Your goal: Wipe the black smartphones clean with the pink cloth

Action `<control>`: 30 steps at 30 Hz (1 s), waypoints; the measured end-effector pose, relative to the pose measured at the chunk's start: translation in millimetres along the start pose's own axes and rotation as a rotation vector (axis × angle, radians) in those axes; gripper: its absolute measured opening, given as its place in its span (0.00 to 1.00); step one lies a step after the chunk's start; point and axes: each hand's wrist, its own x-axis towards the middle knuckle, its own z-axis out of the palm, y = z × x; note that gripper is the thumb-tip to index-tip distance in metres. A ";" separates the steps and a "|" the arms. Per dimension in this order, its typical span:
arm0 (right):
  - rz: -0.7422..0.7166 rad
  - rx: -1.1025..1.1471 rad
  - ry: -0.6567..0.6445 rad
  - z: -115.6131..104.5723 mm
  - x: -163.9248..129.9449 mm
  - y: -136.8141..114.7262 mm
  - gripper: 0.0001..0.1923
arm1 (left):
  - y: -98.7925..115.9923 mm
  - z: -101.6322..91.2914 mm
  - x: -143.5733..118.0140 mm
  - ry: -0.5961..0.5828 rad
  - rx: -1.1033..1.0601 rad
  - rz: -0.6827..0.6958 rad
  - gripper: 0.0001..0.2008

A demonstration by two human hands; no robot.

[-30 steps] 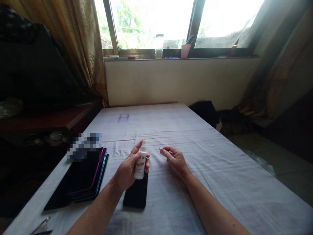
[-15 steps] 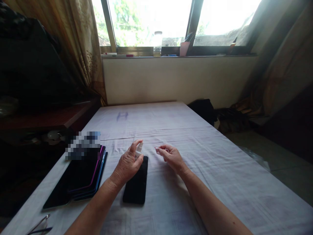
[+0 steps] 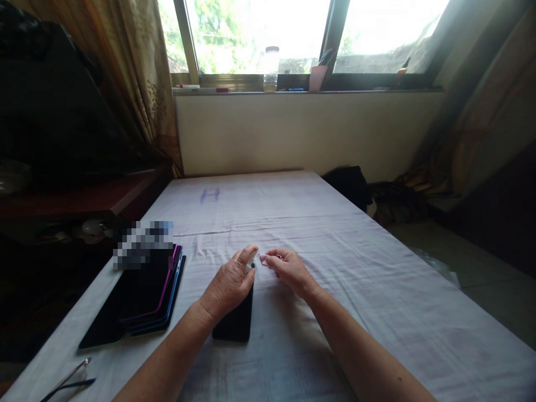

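a white cloth covers the surface [image 3: 335, 268] under a bright window. a second ago the left hand [image 3: 228, 285] held the little spray bottle [image 3: 251, 258] up high. now its grip wraps it low over the black phone [image 3: 234, 324]. at three o'clock, the right hand [image 3: 288, 271] pinches a small cap [image 3: 263, 258].

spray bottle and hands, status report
Left hand shut on spray bottle, over black phone. Right hand pinching small pink piece. Stacked phones left, apart.
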 end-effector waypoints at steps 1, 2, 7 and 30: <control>0.001 -0.003 -0.001 0.1 0.0 0.1 0.15 | 0.3 0.7 0.0 -0.002 0.016 0.005 0.26; 0.002 -0.007 -0.003 0.2 -0.1 0.2 0.15 | 0.6 1.5 0.1 -0.004 0.032 0.011 0.26; -0.002 -0.022 -0.007 0.6 -0.2 -0.2 0.15 | 3.3 5.2 0.5 -0.008 0.103 0.038 0.24; 0.016 -0.040 0.004 -1.5 3.8 4.7 0.18 | -9.7 -7.3 7.6 0.209 0.075 0.103 0.27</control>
